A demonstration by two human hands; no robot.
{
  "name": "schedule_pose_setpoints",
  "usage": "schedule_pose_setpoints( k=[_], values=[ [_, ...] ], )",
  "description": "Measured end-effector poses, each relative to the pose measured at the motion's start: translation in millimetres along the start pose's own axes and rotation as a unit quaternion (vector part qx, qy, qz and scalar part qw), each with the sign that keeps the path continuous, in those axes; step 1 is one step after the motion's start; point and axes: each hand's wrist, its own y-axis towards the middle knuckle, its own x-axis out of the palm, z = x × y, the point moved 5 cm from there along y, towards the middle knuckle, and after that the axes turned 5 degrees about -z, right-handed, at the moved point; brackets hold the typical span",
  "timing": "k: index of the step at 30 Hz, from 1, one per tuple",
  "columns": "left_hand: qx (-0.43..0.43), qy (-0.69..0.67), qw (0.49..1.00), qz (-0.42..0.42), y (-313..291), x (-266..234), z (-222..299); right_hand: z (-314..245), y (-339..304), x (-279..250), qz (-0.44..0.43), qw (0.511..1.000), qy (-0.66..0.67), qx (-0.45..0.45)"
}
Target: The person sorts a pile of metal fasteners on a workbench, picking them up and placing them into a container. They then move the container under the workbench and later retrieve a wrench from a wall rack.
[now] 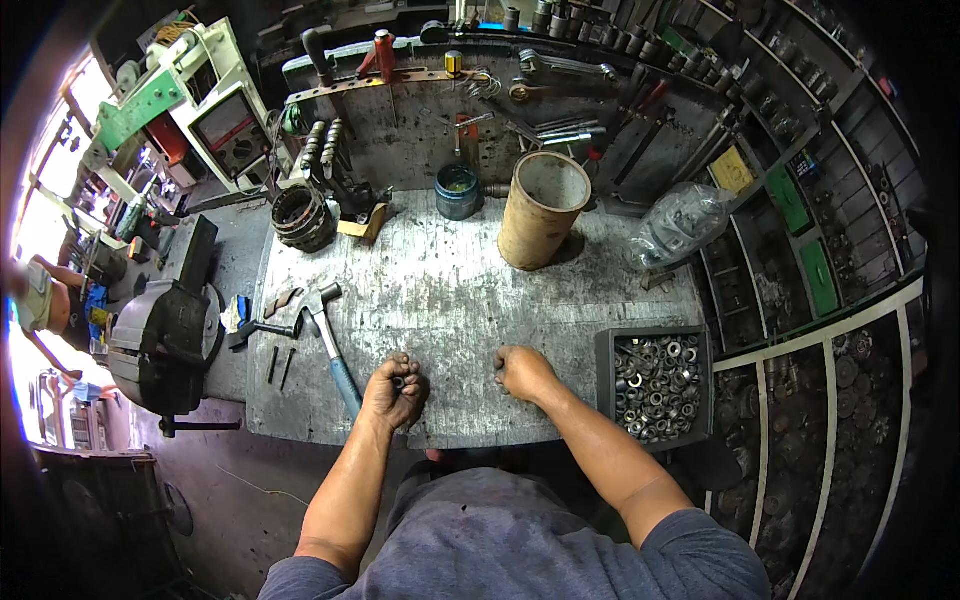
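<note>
My left hand (393,391) is turned palm up over the worn metal bench top (450,300), its fingers curled around a small dark metal piece (400,382) that may be a nut. To its right, my right hand (526,374) rests low over the bench with the fingers bent under; whatever they may hold is hidden. A claw hammer (342,372) with a blue grip lies just left of my left hand. Right of my right forearm stands a black tray (605,375) full of nuts (655,392).
Two bolts (287,368) lie near a dark tool (275,327). A bench vise (165,345) stands left. Toward the back are a winding-like ring (300,218), a blue cup (457,195), a tall brown cylinder (540,220) and a plastic-wrapped part (682,225). Shelves (820,330) line the right.
</note>
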Motion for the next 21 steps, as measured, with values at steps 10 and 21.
schedule_pose_setpoints(
  k=[10, 21],
  values=[
    [-0.002, -0.031, 0.999, 0.015, -17, 6, -11, 29, 5, -6, -0.045, 0.923, 0.381, -0.013],
    [-0.063, -0.068, 0.995, 0.018, -12, -1, -32, 11, -33, 21, 0.050, 0.992, -0.080, -0.083]
  ],
)
